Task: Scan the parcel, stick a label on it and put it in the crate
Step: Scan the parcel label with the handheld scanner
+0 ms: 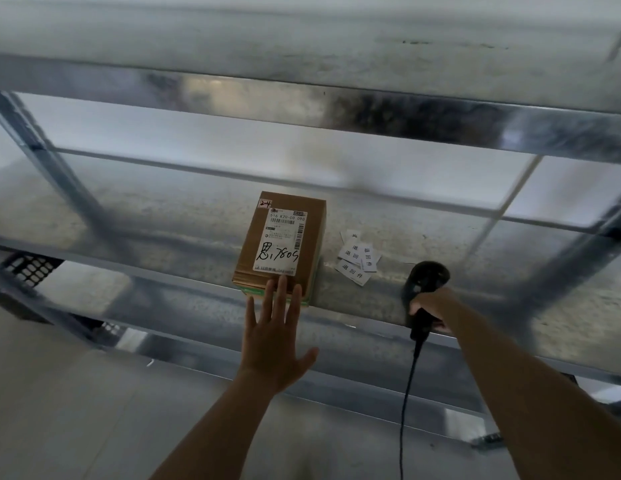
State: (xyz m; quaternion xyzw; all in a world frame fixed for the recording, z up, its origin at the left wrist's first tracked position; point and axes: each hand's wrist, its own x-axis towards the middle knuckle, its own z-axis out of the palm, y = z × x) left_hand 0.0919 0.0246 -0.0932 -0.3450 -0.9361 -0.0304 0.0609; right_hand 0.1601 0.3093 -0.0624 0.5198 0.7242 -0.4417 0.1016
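Parcel (279, 244) lies flat on the metal shelf (184, 233), shipping label up so the barcode faces the reader; left hand (272, 344) at its 6 o'clock edge, grip wide, fingers spread, fingertips (282, 284) just overlapping the box, likely to steady it; right hand (432, 308) at 4 o'clock, grip closed round the scanner (423, 289), head aimed shelfward; loose return stickers (357, 259) wait at 3 o'clock, within reach; dark crate (30, 268) partly visible at 9 o'clock.
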